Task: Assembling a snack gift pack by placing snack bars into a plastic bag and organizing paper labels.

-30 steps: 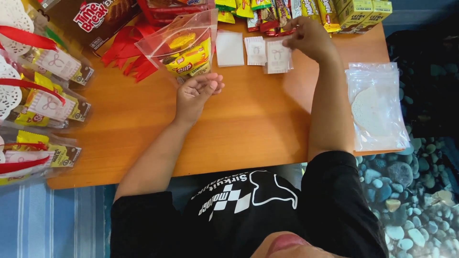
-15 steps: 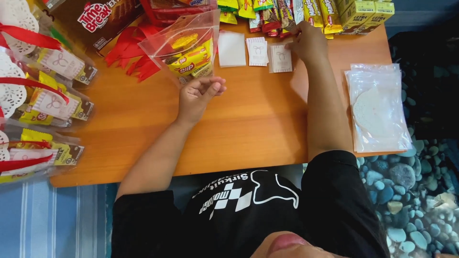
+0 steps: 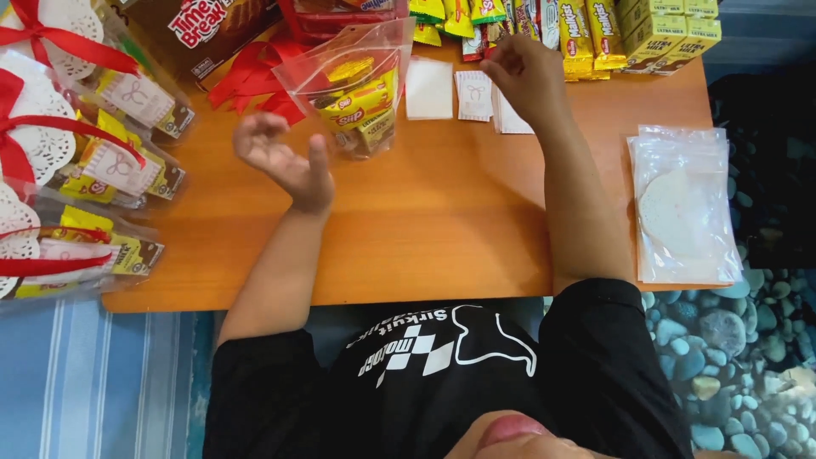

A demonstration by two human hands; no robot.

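My left hand [image 3: 285, 161] hovers palm up over the orange table [image 3: 442, 229], fingers apart and empty. Just to its right stands a clear zip bag [image 3: 357, 93] with yellow snack packs inside. My right hand [image 3: 527, 76] reaches to the far side, its back toward me. Its curled fingers rest on a small white card [image 3: 510, 119], next to two more white cards [image 3: 429, 89]. Its fingertips are hidden, so I cannot tell whether they grip a card.
Filled gift bags with red ribbons and white doilies [image 3: 76, 161] line the left edge. Loose red ribbons [image 3: 246, 81] and a brown box [image 3: 212, 30] lie at the far left. Yellow snack boxes [image 3: 663, 34] stand far right, and empty clear bags [image 3: 684, 208] are stacked at the right edge.
My left hand has moved left, away from the front of the zip bag, and spread open palm up. My right hand has stayed over the white cards, shifting only slightly.
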